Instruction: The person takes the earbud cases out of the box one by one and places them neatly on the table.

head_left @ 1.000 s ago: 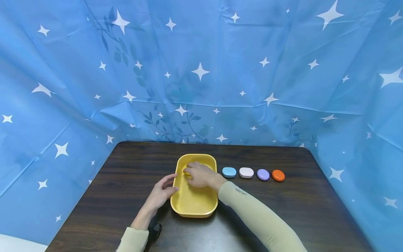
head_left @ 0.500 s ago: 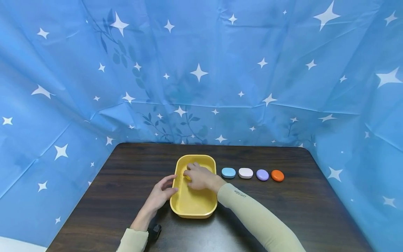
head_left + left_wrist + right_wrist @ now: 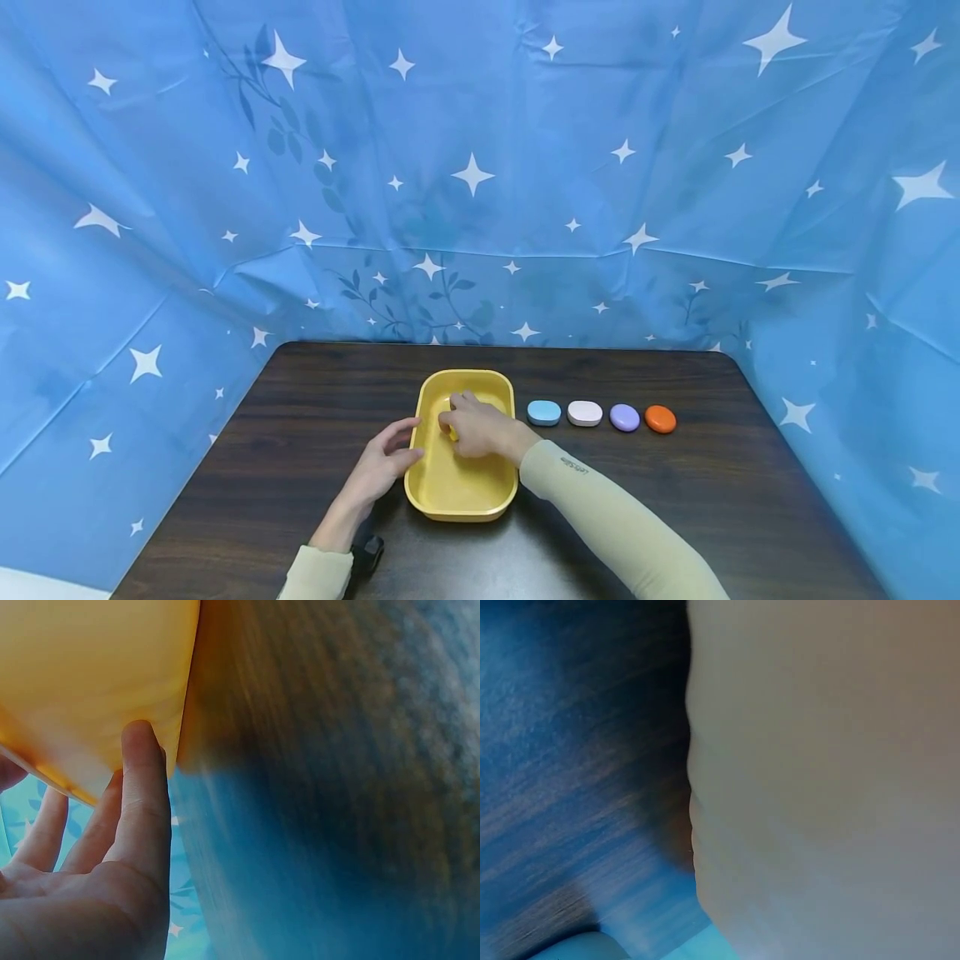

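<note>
A yellow rectangular tub (image 3: 461, 492) with rounded corners stands on the table. My right hand (image 3: 480, 429) reaches inside it, fingers bent down and pinching a small yellow piece (image 3: 453, 434). Most of that piece is hidden behind the fingers. On the tub's left side my left hand (image 3: 375, 468) rests its fingertips against the outer wall. In the left wrist view the fingers of my left hand (image 3: 112, 877) reach up the tub's side (image 3: 90, 682), loosely extended. The right wrist view is mostly filled by a pale, blurred surface, and my right fingers are hidden there.
Right of the tub, a row of small rounded pieces lies on the dark wooden table (image 3: 330, 383): light blue (image 3: 543, 413), white (image 3: 584, 413), purple (image 3: 625, 417) and orange (image 3: 660, 419). A blue star-patterned curtain (image 3: 480, 217) hangs behind.
My right hand has shifted slightly toward the near end inside the tub, the yellow piece moving with it. The left hand and the row of pieces stay put.
</note>
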A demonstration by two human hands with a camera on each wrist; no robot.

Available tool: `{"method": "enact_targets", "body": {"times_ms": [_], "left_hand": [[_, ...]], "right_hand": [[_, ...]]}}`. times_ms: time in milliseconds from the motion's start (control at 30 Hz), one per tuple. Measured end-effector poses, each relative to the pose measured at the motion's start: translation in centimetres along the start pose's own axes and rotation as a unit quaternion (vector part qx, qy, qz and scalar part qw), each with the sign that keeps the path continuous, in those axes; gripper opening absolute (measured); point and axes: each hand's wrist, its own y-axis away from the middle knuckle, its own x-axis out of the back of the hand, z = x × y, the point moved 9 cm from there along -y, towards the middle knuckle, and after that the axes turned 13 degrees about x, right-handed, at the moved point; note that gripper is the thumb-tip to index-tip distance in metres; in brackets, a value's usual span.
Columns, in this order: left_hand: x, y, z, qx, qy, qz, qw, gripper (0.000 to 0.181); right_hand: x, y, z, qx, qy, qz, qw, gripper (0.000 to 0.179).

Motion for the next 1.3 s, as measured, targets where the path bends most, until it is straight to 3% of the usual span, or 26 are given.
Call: {"method": "enact_targets", "body": {"times_ms": [400,1033,1300], "left_hand": [[-0.2,-0.1,-0.2,-0.001,0.0,-0.004,1.0,0.051],[0.0,-0.1,0.0,-0.009,0.001,-0.006,0.9999,0.051],[0.0,-0.2,0.1,-0.01,-0.001,-0.002,1.0,0.051]], "right_hand": [[-0.2,0.8,-0.4,0.004,-0.008,0.0,1.0,0.021],[2.7,2.7,-1.5,0.011,-0.012,0.035,0.9993,0.023],[3.9,3.7,-1.7,0.02,0.009,0.053,0.9984,0.022]]}}
